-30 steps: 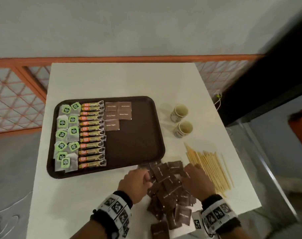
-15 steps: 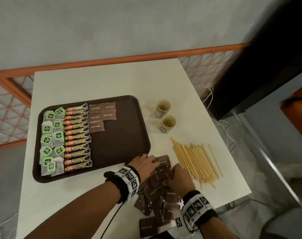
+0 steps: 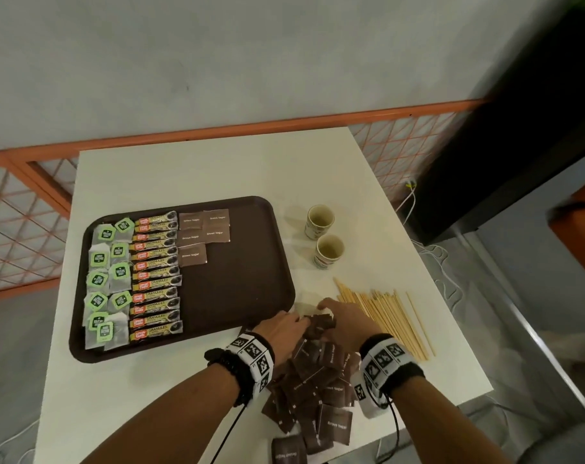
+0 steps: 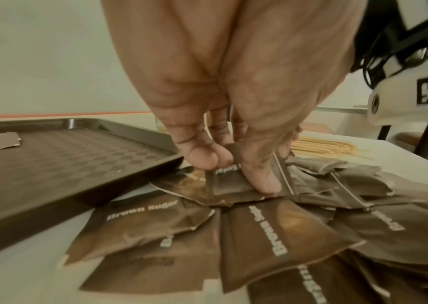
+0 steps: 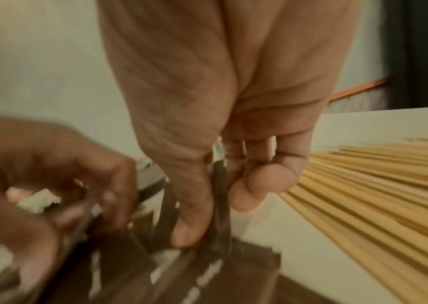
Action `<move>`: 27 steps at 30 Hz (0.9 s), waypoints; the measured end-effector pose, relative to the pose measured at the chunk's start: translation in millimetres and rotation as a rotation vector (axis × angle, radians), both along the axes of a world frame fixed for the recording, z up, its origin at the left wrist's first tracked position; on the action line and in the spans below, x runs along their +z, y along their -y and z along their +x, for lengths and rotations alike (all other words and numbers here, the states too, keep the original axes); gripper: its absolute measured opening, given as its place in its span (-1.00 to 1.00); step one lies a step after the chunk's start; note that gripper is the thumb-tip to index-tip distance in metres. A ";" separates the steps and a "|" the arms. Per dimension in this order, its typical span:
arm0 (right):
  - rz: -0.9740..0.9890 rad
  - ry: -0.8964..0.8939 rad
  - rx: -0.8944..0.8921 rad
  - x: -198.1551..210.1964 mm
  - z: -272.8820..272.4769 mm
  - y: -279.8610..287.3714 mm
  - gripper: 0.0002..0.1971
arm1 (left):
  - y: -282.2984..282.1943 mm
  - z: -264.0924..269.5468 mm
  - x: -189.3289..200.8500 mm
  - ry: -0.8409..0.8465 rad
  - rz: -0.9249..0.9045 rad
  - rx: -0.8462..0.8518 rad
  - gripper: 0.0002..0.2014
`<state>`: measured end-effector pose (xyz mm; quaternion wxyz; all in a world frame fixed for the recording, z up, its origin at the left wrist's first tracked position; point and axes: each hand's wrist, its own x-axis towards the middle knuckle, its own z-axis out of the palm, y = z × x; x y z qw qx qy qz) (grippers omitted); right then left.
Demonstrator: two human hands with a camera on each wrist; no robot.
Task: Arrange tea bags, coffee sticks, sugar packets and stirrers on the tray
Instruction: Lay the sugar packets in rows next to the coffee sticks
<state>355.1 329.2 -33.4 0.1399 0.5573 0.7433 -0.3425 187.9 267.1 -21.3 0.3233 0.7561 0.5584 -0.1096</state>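
Sugar step in hand — the left hand (image 3: 286, 329) and right hand (image 3: 346, 321) each pinch sugar packets (image 3: 321, 324) at the pile's far end on the surface, just beside the tray (image 3: 277, 262) — next, lay them beside the five already placed.

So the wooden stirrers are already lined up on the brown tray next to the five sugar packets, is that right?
Not quite. The wooden stirrers lie on the white table, right of the brown plastic tray, as the head view shows. The five brown sugar packets are on the tray.
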 end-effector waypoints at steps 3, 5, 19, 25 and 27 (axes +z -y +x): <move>0.037 0.054 0.025 -8.6 -4.0 -1.1 -0.64 | 2.8 -8.5 5.7 0.045 0.011 0.078 -0.80; 0.039 0.026 -0.010 -10.2 -2.6 -3.0 -0.69 | 4.7 -17.0 8.1 0.062 0.035 0.153 -0.88; -0.030 -0.039 -0.132 -14.6 30.3 28.6 -0.83 | 1.6 20.1 -9.9 -0.124 0.124 -0.213 -0.79; 0.025 -0.133 -0.255 -2.5 41.9 24.2 -0.84 | 0.5 26.6 -16.2 -0.167 0.175 -0.217 -0.73; -0.028 -0.079 -0.158 7.8 51.4 27.7 -0.86 | 1.1 26.8 -18.7 -0.162 0.171 -0.198 -0.67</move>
